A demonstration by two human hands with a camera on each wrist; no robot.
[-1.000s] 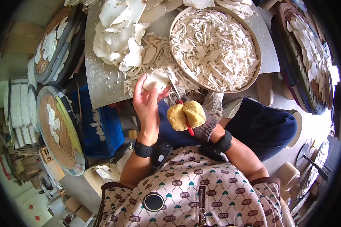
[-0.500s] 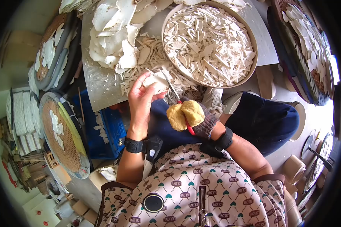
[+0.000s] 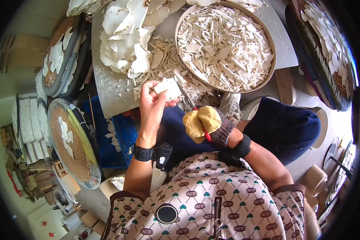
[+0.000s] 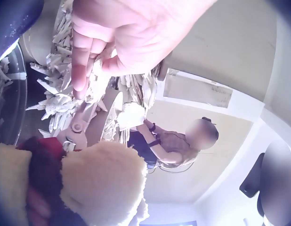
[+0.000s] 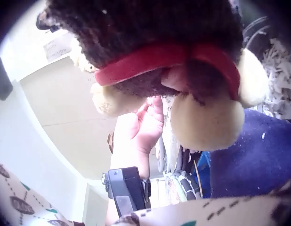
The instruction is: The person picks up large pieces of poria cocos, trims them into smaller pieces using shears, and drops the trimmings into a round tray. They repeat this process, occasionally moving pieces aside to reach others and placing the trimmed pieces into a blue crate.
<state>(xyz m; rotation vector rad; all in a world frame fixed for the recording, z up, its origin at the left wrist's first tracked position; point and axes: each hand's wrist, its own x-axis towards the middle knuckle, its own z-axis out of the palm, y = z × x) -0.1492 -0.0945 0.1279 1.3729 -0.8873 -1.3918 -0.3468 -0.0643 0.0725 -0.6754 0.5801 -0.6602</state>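
In the head view the bare left hand [image 3: 151, 114] pinches a thin white flake [image 3: 169, 89] between thumb and fingers. Just right of it, the gloved right hand [image 3: 220, 129] grips red-handled scissors [image 3: 185, 95], whose metal blades point up toward the flake. Yellow foam pads [image 3: 201, 123] are wrapped about the fingers and handles. From the left wrist view, the scissors' pivot [image 4: 77, 127] shows close to the left fingertips. The red handle [image 5: 136, 61] runs across the gloved palm in the right wrist view.
A round tray [image 3: 273, 60] full of white slivers rests on a metal sheet [image 3: 108, 90], beside large white pieces [image 3: 118, 48]. Round woven racks [image 3: 70, 150] flank both sides. A blue crate [image 3: 122, 138] sits at lower left. Another person [image 4: 176, 146] appears in the left wrist view.
The flake, tilted against the blades half a second ago, now shows its face more squarely and sits slightly apart from them. Both hands appear shifted a little right with the whole view.
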